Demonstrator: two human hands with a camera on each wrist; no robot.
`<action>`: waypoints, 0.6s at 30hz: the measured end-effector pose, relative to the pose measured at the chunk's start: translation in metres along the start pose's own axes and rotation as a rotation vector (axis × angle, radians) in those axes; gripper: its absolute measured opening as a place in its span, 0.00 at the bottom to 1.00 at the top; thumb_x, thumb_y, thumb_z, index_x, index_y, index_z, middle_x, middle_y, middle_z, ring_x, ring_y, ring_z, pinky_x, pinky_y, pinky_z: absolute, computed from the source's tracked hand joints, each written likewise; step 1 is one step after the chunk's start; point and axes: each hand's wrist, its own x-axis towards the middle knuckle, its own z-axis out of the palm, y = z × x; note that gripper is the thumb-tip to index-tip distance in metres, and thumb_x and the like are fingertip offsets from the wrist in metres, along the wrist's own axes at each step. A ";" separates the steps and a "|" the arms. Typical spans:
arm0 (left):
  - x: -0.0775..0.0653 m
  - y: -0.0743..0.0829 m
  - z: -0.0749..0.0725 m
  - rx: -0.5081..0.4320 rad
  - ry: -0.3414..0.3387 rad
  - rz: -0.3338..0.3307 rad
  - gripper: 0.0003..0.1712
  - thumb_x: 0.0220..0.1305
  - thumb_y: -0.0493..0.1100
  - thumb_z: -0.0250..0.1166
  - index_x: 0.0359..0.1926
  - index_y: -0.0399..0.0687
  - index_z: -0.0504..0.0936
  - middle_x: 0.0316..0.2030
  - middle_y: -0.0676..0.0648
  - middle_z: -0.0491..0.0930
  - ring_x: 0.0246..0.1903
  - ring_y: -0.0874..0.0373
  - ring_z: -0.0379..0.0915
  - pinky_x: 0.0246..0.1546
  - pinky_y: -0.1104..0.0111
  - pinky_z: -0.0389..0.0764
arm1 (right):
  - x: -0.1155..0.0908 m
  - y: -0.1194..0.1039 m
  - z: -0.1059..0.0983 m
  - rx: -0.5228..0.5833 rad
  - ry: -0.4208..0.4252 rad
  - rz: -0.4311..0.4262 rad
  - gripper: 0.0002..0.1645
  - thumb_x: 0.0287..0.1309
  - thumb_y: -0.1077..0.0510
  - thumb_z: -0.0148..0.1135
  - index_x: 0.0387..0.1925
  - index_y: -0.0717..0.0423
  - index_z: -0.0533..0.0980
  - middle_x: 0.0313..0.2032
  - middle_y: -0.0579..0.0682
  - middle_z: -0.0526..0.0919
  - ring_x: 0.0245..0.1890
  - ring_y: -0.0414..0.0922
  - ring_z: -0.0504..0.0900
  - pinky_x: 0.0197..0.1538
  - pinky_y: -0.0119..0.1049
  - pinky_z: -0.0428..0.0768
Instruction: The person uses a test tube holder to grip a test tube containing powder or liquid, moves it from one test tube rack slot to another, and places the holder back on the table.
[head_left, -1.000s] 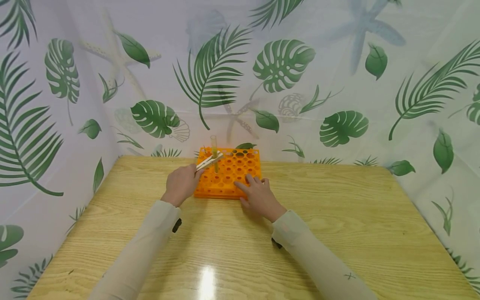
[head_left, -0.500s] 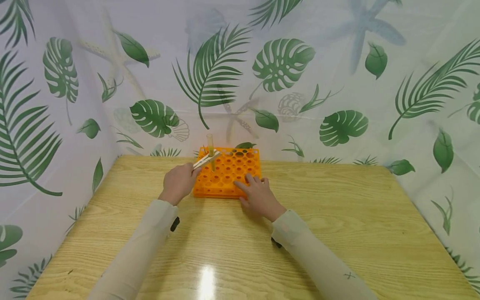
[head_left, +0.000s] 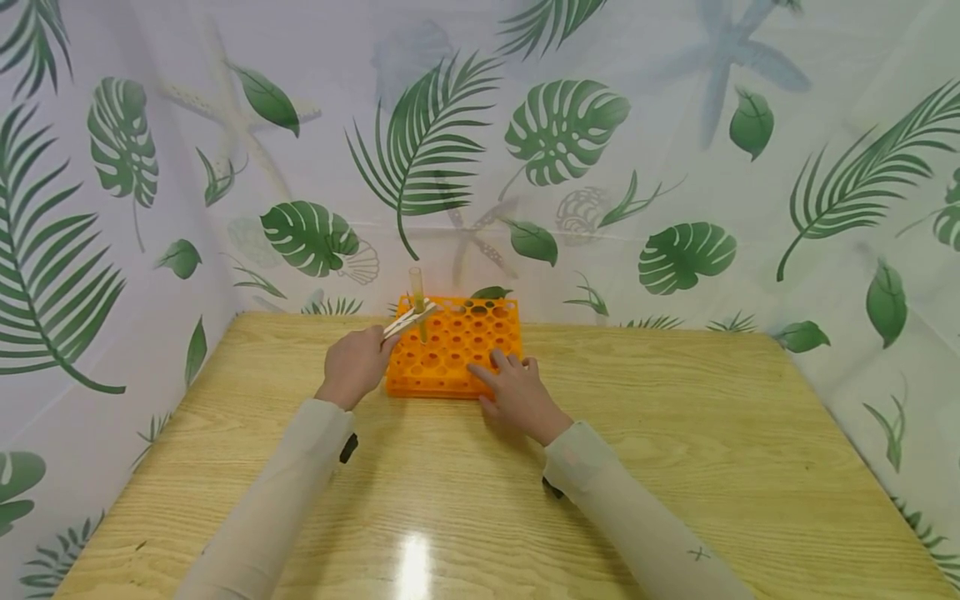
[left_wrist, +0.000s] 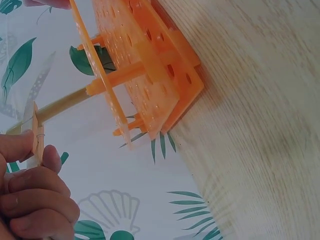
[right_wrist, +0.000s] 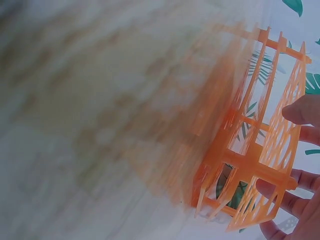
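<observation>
My left hand [head_left: 354, 365] grips a wooden test tube clamp [head_left: 405, 322], thumb on one side and fingers curled on the other. The clamp's jaws pinch a clear test tube [head_left: 416, 283] with yellowish liquid, held nearly upright over the left part of an orange test tube rack [head_left: 453, 340]. In the left wrist view the test tube [left_wrist: 62, 105] reaches toward a post of the rack [left_wrist: 165, 95], which hides its far end. My right hand [head_left: 521, 392] holds the rack's front right corner; in the right wrist view its fingertips [right_wrist: 295, 111] are right at the perforated top plate.
The rack stands on a wood-grain table [head_left: 675, 467], close to its back edge. Behind and at both sides hangs a white curtain [head_left: 585, 50] printed with green leaves. Dark wrist bands [head_left: 348, 448] show under both light sleeves.
My left hand has shifted slightly left, carrying the clamp and test tube from over the rack's middle-left toward its left side. The right hand and the rack stay almost in place.
</observation>
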 end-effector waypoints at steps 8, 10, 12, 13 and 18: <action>0.000 -0.002 -0.001 -0.013 0.012 -0.008 0.22 0.71 0.54 0.49 0.27 0.43 0.72 0.15 0.48 0.66 0.13 0.56 0.61 0.14 0.67 0.61 | 0.000 0.000 -0.001 0.010 0.015 -0.007 0.27 0.57 0.50 0.63 0.59 0.44 0.71 0.50 0.59 0.72 0.42 0.57 0.75 0.45 0.57 0.71; 0.000 -0.003 -0.001 -0.015 0.015 -0.013 0.22 0.71 0.54 0.49 0.27 0.43 0.72 0.15 0.48 0.65 0.13 0.56 0.61 0.14 0.67 0.61 | 0.000 0.000 0.000 0.008 0.016 -0.008 0.27 0.57 0.50 0.63 0.59 0.44 0.70 0.50 0.58 0.72 0.42 0.56 0.75 0.45 0.57 0.70; 0.000 -0.005 -0.001 -0.015 0.018 -0.016 0.22 0.71 0.54 0.49 0.27 0.44 0.71 0.15 0.49 0.65 0.13 0.56 0.61 0.14 0.67 0.60 | 0.000 0.000 0.001 0.004 0.017 -0.009 0.27 0.57 0.50 0.63 0.59 0.43 0.70 0.50 0.58 0.72 0.42 0.56 0.75 0.45 0.57 0.71; 0.000 -0.005 -0.001 -0.015 0.019 -0.017 0.22 0.71 0.54 0.49 0.27 0.44 0.71 0.15 0.49 0.65 0.13 0.56 0.61 0.14 0.67 0.60 | 0.000 0.001 0.002 0.003 0.016 -0.009 0.27 0.57 0.50 0.63 0.59 0.43 0.70 0.50 0.58 0.72 0.42 0.56 0.75 0.46 0.57 0.70; 0.000 -0.009 -0.001 -0.010 0.032 -0.016 0.22 0.71 0.54 0.49 0.26 0.43 0.71 0.15 0.49 0.64 0.13 0.56 0.60 0.15 0.67 0.60 | 0.000 0.001 0.003 -0.003 0.009 -0.007 0.27 0.57 0.50 0.63 0.59 0.43 0.70 0.50 0.59 0.72 0.42 0.56 0.75 0.46 0.57 0.70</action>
